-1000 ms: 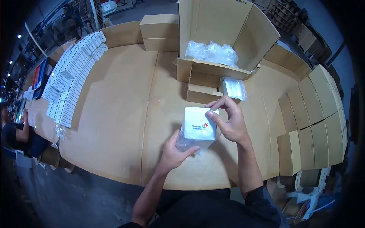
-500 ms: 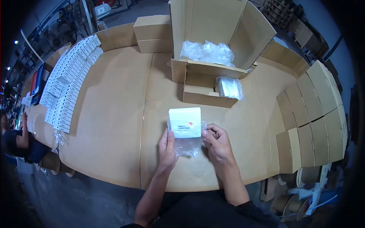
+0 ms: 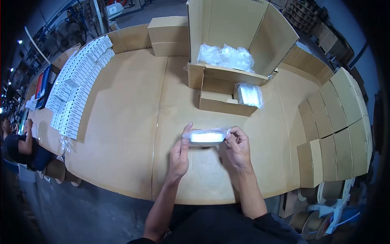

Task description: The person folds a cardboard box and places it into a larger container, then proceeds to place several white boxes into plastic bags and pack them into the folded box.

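Between my two hands, above the cardboard-covered table (image 3: 126, 126), is a flat white box (image 3: 206, 138) in a clear plastic bag, turned so that a narrow side faces me. My left hand (image 3: 179, 157) grips its left end, with the thumb in front and fingers behind. At the right end, my right hand (image 3: 239, 151) pinches the plastic between thumb and fingers. Beyond the hands stands an open cardboard carton (image 3: 227, 107) with several plastic-wrapped white boxes (image 3: 249, 95) at its right end.
A large open carton (image 3: 233, 24) behind holds clear plastic bags (image 3: 226, 57). Small white boxes (image 3: 75, 87) are stacked in rows at left, brown cartons (image 3: 335, 126) at right. Another closed carton (image 3: 170, 36) stands at the back. A person (image 3: 23, 142) is at the far left.
The white box has tilted from showing its printed face to showing a narrow side. Its loose plastic no longer hangs below it. Both hands stay on it, and the view has shifted slightly.
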A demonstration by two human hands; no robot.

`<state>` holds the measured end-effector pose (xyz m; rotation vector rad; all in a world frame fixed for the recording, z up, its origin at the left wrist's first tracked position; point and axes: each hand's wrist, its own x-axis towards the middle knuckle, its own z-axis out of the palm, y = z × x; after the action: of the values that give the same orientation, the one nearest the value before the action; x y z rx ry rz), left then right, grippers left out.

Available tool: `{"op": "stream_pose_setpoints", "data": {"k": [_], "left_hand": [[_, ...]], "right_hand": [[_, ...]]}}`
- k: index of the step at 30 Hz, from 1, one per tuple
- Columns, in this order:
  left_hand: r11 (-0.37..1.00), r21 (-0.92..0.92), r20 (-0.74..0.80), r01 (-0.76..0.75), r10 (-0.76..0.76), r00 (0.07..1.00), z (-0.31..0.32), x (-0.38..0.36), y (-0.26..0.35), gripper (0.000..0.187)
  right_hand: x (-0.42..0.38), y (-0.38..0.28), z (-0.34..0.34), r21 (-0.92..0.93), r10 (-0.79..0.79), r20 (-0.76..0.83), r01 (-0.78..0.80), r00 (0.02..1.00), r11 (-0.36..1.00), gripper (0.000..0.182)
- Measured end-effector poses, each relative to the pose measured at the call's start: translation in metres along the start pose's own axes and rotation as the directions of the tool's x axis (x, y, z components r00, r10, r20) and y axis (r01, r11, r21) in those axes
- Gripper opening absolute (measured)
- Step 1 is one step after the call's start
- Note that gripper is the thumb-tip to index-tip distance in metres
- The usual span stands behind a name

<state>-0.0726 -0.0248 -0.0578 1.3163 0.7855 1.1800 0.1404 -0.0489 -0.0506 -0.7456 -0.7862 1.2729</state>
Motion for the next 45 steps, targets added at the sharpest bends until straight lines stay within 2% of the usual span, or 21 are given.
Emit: {"op": "stream_pose_setpoints", "data": {"k": [2, 5, 6, 9, 12, 13, 14, 15, 17, 18, 21, 22, 25, 26, 29, 30, 33, 34, 37, 41, 45], "left_hand": [[0.971, -0.223, -0.028, 0.088, -0.097, 0.995, 0.004, -0.001, 0.000, 0.059], [0.890, -0.441, -0.051, 0.112, -0.150, 0.987, 0.011, 0.000, 0.007, 0.056], [0.863, -0.494, -0.060, 0.104, -0.153, 0.986, 0.013, 0.000, 0.008, 0.054], [0.957, -0.287, -0.083, 0.028, -0.054, 0.995, 0.018, 0.000, 0.005, 0.054], [0.969, -0.241, -0.065, 0.059, -0.077, 0.995, 0.023, -0.001, -0.002, 0.050], [0.953, -0.280, -0.037, 0.117, -0.132, 0.991, 0.023, -0.001, 0.001, 0.047], [0.933, -0.316, -0.009, 0.174, -0.186, 0.982, 0.023, -0.002, 0.006, 0.043], [0.908, -0.351, 0.020, 0.230, -0.239, 0.971, 0.024, -0.002, 0.009, 0.040], [0.906, -0.352, 0.024, 0.234, -0.242, 0.970, 0.019, -0.002, 0.003, 0.033], [0.905, -0.352, 0.026, 0.237, -0.244, 0.970, 0.018, -0.002, 0.001, 0.031], [0.886, -0.385, -0.068, 0.259, -0.307, 0.949, 0.026, 0.001, 0.017, 0.029], [0.881, -0.392, -0.081, 0.264, -0.319, 0.944, 0.027, 0.002, 0.016, 0.029], [0.864, -0.423, -0.123, 0.271, -0.351, 0.928, 0.028, 0.003, 0.013, 0.031], [0.859, -0.437, -0.141, 0.266, -0.358, 0.923, 0.027, 0.004, 0.013, 0.031], [0.868, -0.430, -0.163, 0.248, -0.344, 0.925, 0.021, 0.007, 0.014, 0.031], [0.872, -0.423, -0.161, 0.246, -0.339, 0.927, 0.019, 0.007, 0.012, 0.030], [0.881, -0.397, -0.161, 0.258, -0.343, 0.925, 0.019, 0.009, 0.012, 0.029], [0.887, -0.384, -0.161, 0.257, -0.338, 0.927, 0.020, 0.009, 0.011, 0.029], [0.884, -0.398, -0.185, 0.247, -0.341, 0.922, 0.023, 0.007, 0.010, 0.028], [0.854, -0.435, -0.165, 0.284, -0.386, 0.908, 0.021, 0.005, 0.009, 0.026], [0.862, -0.404, -0.166, 0.307, -0.399, 0.902, 0.019, 0.003, 0.010, 0.033]], "right_hand": [[0.002, -0.005, 0.014, -0.069, 0.033, -0.078, -0.038, 0.996, 0.997, 0.028], [-0.003, -0.006, 0.025, 0.000, 0.021, 0.041, -0.021, 0.999, 1.000, 0.051], [-0.005, 0.000, 0.025, -0.038, 0.016, 0.046, -0.014, 0.999, 0.999, 0.064], [-0.009, 0.008, 0.033, -0.139, -0.009, -0.062, 0.000, 0.998, 0.990, 0.059], [-0.010, 0.007, 0.028, -0.167, 0.046, -0.054, -0.055, 0.997, 0.984, 0.046], [-0.009, 0.007, 0.027, -0.163, 0.068, -0.049, -0.075, 0.996, 0.984, 0.044], [-0.010, 0.004, 0.028, -0.218, 0.014, -0.052, -0.025, 0.999, 0.976, 0.030], [-0.009, 0.000, 0.030, -0.255, 0.015, -0.036, -0.024, 0.999, 0.967, 0.026], [-0.009, -0.008, 0.029, -0.329, 0.025, -0.008, -0.026, 1.000, 0.944, 0.020], [-0.008, -0.012, 0.030, -0.374, 0.032, -0.015, -0.036, 0.999, 0.927, 0.021], [-0.006, -0.010, 0.025, -0.292, 0.046, -0.013, -0.047, 0.999, 0.955, 0.023], [-0.006, -0.013, 0.023, -0.326, 0.093, -0.004, -0.089, 0.996, 0.941, 0.024], [-0.007, -0.020, 0.035, -0.280, 0.003, -0.117, -0.036, 0.993, 0.959, 0.024], [-0.007, -0.023, 0.037, -0.201, -0.042, -0.121, 0.016, 0.992, 0.979, 0.025], [-0.009, -0.023, 0.018, -0.231, -0.133, 0.057, 0.142, 0.990, 0.962, 0.023], [-0.008, -0.027, 0.012, -0.318, -0.142, 0.172, 0.192, 0.975, 0.928, 0.021], [-0.008, -0.035, 0.019, -0.541, -0.064, 0.301, 0.225, 0.951, 0.810, 0.022], [-0.008, -0.035, 0.025, -0.622, -0.095, 0.280, 0.255, 0.955, 0.740, 0.026], [-0.004, -0.042, 0.026, -0.710, 0.037, 0.251, 0.158, 0.967, 0.687, 0.027], [-0.004, -0.048, 0.033, -0.671, 0.055, 0.196, 0.092, 0.979, 0.736, 0.030], [-0.002, -0.046, 0.027, -0.761, 0.064, 0.193, 0.108, 0.979, 0.640, 0.032]]}}
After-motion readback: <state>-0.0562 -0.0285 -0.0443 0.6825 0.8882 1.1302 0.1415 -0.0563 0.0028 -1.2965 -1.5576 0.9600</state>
